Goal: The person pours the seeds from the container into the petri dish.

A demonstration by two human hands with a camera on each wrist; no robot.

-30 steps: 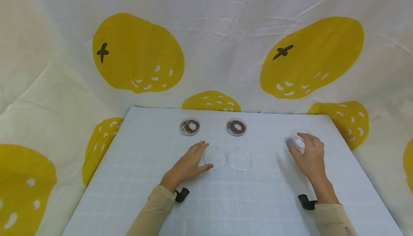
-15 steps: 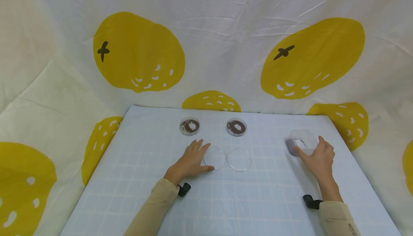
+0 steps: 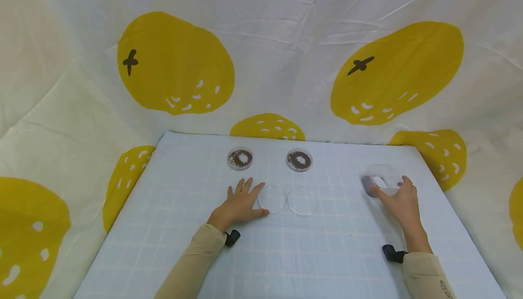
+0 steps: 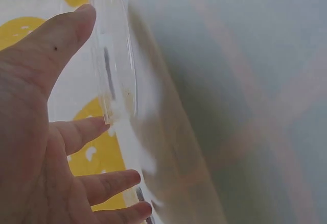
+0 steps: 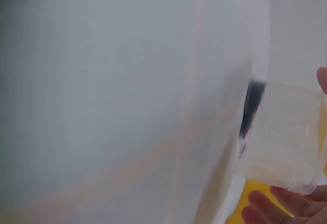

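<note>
My left hand (image 3: 239, 206) spans a shallow clear petri dish (image 3: 272, 198), thumb and index fingertip at opposite edges, other fingers spread. In the left wrist view, the dish (image 4: 117, 55) appears edge-on beside the thumb. A second clear dish (image 3: 302, 201) lies right beside it. On the right, my right hand (image 3: 402, 206) grips a clear plastic tub (image 3: 384, 174), thumb on the near side and fingers on the right. In the right wrist view, a dark patch (image 5: 253, 106) shows at the base of the tub, and part of the hand is cut off.
Two petri dishes with brown and white contents, one on the left (image 3: 240, 159) and one on the right (image 3: 299, 160), stand near the back edge. A pale checked cloth (image 3: 310, 258) covers the table. A fruit-patterned curtain (image 3: 282, 72) hangs behind it.
My right hand has shifted from over the tub to its right side, uncovering more of it. My left hand has barely moved and stays at the clear dish.
</note>
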